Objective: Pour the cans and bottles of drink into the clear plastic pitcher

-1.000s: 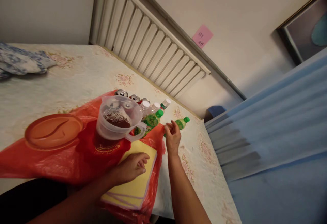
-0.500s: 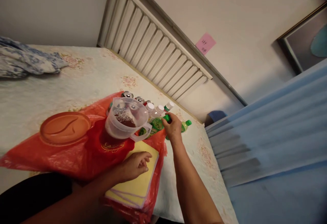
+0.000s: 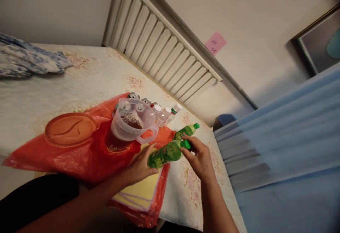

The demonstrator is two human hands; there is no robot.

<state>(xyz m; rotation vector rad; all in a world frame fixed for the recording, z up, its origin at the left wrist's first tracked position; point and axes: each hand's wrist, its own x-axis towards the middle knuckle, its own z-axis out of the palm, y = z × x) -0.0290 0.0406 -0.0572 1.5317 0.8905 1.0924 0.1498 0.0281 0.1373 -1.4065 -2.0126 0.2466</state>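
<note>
A green-labelled drink bottle (image 3: 166, 154) is tilted above a yellow cloth (image 3: 139, 192), its green cap (image 3: 186, 144) toward the right. My left hand (image 3: 140, 165) is closed round its lower end. At the other end, my right hand (image 3: 200, 156) pinches the cap between thumb and fingers. Just left of the bottle is a clear plastic jug (image 3: 132, 123) holding dark, foamy liquid. A second green bottle (image 3: 185, 132) with a green cap is behind my right hand.
Several cans (image 3: 133, 95) and white-capped bottles (image 3: 166, 111) line up behind the jug. An orange lid (image 3: 70, 128) lies on red plastic (image 3: 29, 155) at left. Beyond are a radiator (image 3: 159, 38), a blue curtain (image 3: 287, 137) and a bunched blue-and-white cloth (image 3: 29, 57).
The green bottle has come from beside the jug toward me, over the yellow cloth. My left hand, empty before, has taken hold of its lower end; my right hand moved nearer with the cap.
</note>
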